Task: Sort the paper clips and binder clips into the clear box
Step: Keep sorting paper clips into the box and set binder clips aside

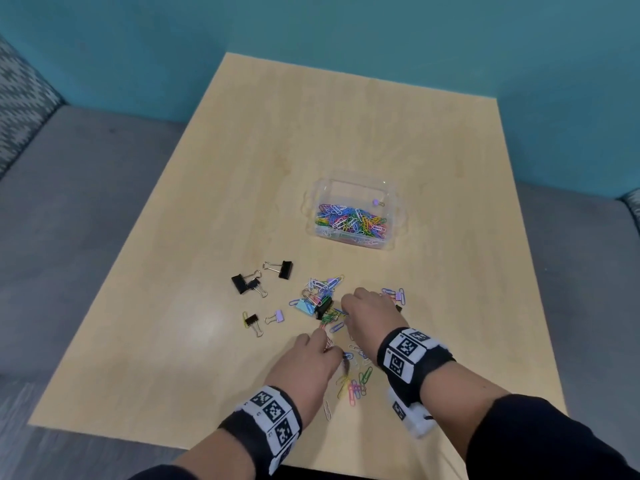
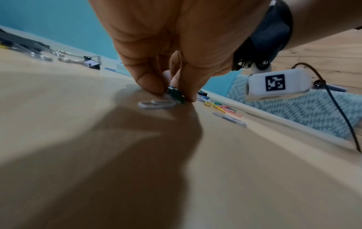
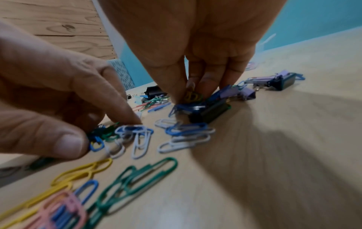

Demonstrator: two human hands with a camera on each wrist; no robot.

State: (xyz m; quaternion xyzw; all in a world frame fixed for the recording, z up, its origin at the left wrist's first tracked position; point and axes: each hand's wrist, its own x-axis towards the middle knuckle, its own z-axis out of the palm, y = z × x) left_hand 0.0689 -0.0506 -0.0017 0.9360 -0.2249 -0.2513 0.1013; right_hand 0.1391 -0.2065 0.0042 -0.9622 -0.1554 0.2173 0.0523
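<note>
The clear box (image 1: 394, 216) stands past the middle of the table, with many coloured paper clips (image 1: 349, 220) and one purple binder clip (image 1: 375, 202) inside. A loose pile of clips (image 1: 320, 292) lies nearer me. My left hand (image 1: 327, 342) pinches a small clump of green and blue paper clips (image 3: 101, 136) on the tabletop, thumb against fingers (image 2: 150, 83). My right hand (image 1: 344, 311) pinches yellow and blue paper clips (image 3: 192, 96) at the pile's edge, beside a black binder clip (image 3: 213, 111). More paper clips (image 1: 353, 386) lie between my wrists.
Black binder clips (image 1: 242, 282) (image 1: 285, 268) (image 1: 251, 320) and a purple one (image 1: 278, 316) lie left of the pile; purple ones (image 1: 398, 295) lie to its right. The wooden table (image 1: 346, 133) stands against a teal wall, with grey seating on both sides.
</note>
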